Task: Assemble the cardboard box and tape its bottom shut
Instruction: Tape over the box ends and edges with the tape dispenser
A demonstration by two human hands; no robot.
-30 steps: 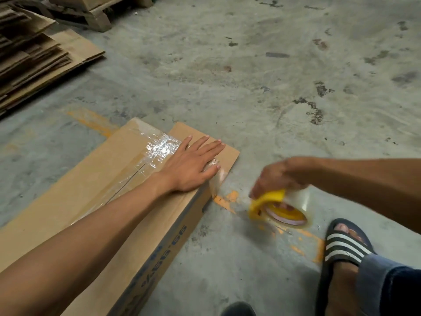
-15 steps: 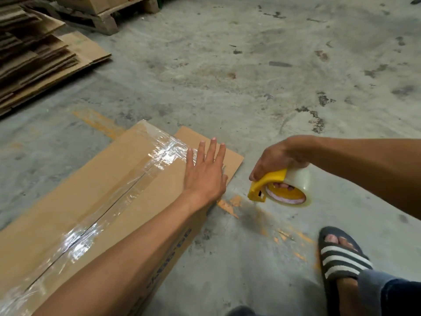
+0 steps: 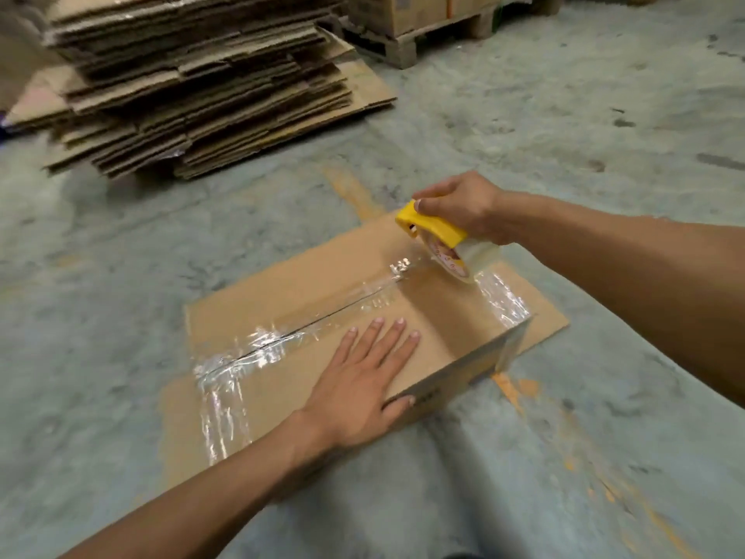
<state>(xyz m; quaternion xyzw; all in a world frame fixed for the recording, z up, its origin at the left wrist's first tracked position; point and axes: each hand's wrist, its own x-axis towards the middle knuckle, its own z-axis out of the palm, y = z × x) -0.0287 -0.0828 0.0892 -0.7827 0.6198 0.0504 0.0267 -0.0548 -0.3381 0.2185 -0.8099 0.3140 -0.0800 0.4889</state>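
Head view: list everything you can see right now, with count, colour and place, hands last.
cardboard box: one, brown, on the floor at centre, flaps closed.
clear tape: shiny strips along the box's centre seam and running down over both ends.
tape dispenser: one, yellow, holding a clear roll, at the box's far right end.
flattened cardboard stack: one pile, brown, on the floor at upper left.
wooden pallet: one, carrying cartons, top centre.
floor: grey concrete with worn orange paint marks.
left hand: fingers spread flat on the box top, thumb over the near edge.
right hand: grips the tape dispenser.
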